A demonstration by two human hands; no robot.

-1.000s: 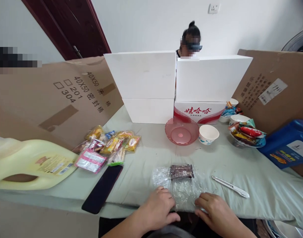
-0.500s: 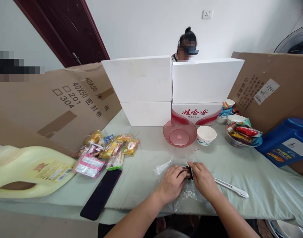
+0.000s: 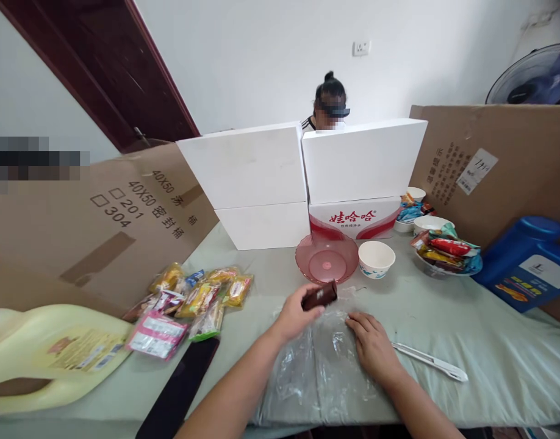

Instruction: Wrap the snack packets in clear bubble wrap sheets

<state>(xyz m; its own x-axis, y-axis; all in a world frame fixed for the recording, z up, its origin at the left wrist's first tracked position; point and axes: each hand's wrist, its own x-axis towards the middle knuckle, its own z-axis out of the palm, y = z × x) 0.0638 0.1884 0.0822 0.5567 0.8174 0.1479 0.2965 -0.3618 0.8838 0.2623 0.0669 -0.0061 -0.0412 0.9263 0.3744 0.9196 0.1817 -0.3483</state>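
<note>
My left hand [image 3: 299, 310] is closed around a small dark brown item [image 3: 321, 296], perhaps a wrapped snack, and holds it up above the table, just short of the pink plate. Under both forearms a clear plastic bag [image 3: 314, 372] lies spread flat on the cloth. Resting on the bag's right edge is my right hand [image 3: 374, 350], palm down with its fingers stretched out. A slim white-handled tool [image 3: 430, 363] lies right of that hand. Beyond my hands stand the pink translucent plate [image 3: 302, 263] and a white paper bowl [image 3: 376, 261], side by side.
Packaged snacks [image 3: 197, 299] and a dark phone [image 3: 179, 387] lie left, beside a pale yellow jug [image 3: 69, 360]. A snack-filled bowl [image 3: 445, 266] and a blue bottle [image 3: 522, 268] stand right. White boxes [image 3: 247, 171] and cardboard panels wall the table; a person sits behind.
My left hand has lifted the dark brown item off the bag, up and left, away from my right hand. The bag is spread flatter, and the camera view has shifted.
</note>
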